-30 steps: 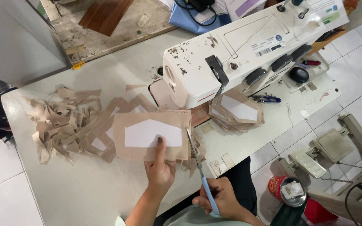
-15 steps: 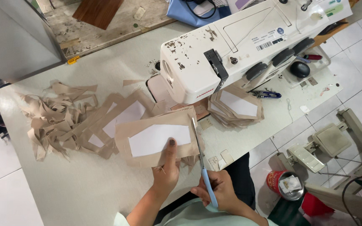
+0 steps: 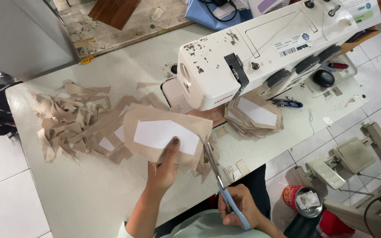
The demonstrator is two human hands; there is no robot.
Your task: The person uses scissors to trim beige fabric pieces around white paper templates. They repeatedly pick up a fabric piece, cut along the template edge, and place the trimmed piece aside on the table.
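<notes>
While our left hand (image 3: 163, 169) presses flat on the tan fabric piece (image 3: 166, 136), thumb laid up onto the white paper pattern (image 3: 164, 133) fastened to its middle, our right hand (image 3: 239, 209) keeps its grip closed around the blue handles of the scissors (image 3: 219, 180). We note the blades now sit at the right edge of the fabric piece, points reaching toward the corner near the sewing machine (image 3: 265, 48); whether they are biting cloth or only resting against it we cannot tell. Compared with a second ago, the piece lies turned: its long side then ran nearly level across the desk (image 3: 67, 194), and now it slopes down toward the right, with the pointed end of the white pattern aimed at the scissors. Our left hand has gone round with it, from one finger pressed straight up the middle to a broader hold at the lower edge. We judge that this brings a fresh side under the blades for trimming. Left of the piece a heap of tan offcuts (image 3: 67, 123) is spread on the desk. Right of it, partly beneath the machine arm, sits a stack of finished pieces (image 3: 254, 114), each with its white centre, well apart from both hands.
</notes>
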